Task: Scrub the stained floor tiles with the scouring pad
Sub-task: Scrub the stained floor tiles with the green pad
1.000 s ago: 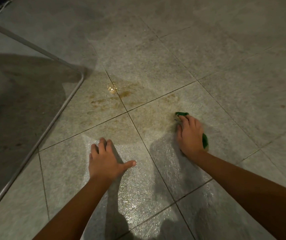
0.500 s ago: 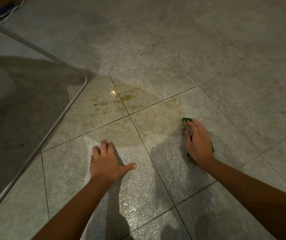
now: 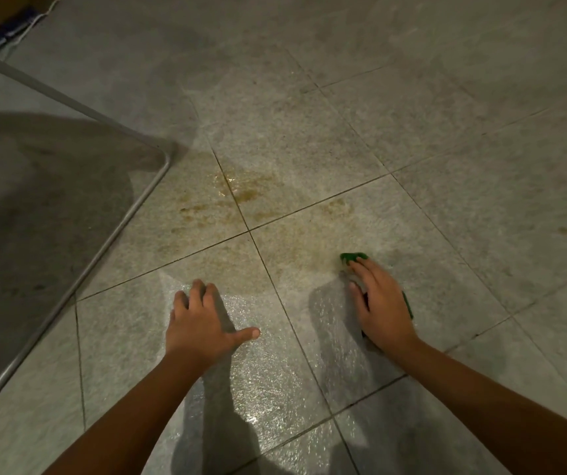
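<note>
Right hand [image 3: 383,303] is pressing the green scouring pad [image 3: 352,258] flat, fingers stretched over it, on the tile just near-right of the brown stain [image 3: 241,192]. Left hand [image 3: 203,320] is bracing, fingers spread, on the wet tile [image 3: 268,382]. I'd be working far-left into the stain with short, firm strokes.

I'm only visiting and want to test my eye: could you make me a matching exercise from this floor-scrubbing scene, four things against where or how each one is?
Things:
1 left hand
2 scouring pad
3 brown stain
4 metal bar

Places or states:
A green, under the right hand
B spread around the grout cross
C flat on the wet tile
D far left, bent at a corner

Pairs: 1-C, 2-A, 3-B, 4-D.
</note>
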Tool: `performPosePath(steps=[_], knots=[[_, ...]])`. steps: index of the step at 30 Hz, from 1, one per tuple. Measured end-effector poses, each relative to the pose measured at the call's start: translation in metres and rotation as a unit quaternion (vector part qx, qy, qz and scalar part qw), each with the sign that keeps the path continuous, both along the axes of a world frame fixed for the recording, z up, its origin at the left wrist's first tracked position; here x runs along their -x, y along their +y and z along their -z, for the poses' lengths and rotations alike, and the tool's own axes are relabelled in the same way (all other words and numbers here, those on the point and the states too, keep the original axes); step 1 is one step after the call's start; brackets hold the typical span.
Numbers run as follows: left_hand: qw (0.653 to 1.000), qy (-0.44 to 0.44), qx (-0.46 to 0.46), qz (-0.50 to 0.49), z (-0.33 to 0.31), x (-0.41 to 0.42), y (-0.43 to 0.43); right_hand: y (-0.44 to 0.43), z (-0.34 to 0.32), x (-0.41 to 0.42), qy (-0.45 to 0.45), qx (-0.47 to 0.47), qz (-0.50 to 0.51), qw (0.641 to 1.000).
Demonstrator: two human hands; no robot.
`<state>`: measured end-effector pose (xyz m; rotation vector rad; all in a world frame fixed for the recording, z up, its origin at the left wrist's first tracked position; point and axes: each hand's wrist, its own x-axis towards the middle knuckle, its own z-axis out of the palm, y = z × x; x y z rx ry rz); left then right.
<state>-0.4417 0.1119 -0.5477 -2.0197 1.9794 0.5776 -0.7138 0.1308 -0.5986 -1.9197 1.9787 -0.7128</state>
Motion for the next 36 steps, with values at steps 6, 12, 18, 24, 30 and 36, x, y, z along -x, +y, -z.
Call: performPosePath(steps=[6,12,18,24,30,36], knots=[[1.000,-0.006,-0.006,-0.012,0.002,0.000,-0.001,-0.027,0.002,0.004,-0.011,0.022,0.114,0.993],[0.999,-0.019,-0.025,-0.016,-0.001,0.003,-0.001,-0.054,0.002,-0.042,-0.004,0.032,0.040,0.999],[0.996,-0.039,-0.074,-0.032,-0.005,0.008,-0.005,-0.033,0.003,-0.054,-0.012,0.037,-0.053,0.998],[0.993,-0.073,-0.086,0.043,-0.022,-0.001,-0.019,-0.025,0.005,-0.026,0.007,0.014,-0.112,0.994],[0.986,-0.107,-0.079,0.098,-0.039,-0.044,-0.043,-0.048,0.002,-0.060,0.007,-0.016,0.052,0.999],[0.995,-0.079,-0.040,0.049,-0.031,-0.077,-0.038,-0.062,-0.013,-0.102,0.095,-0.086,-0.107,0.986]])
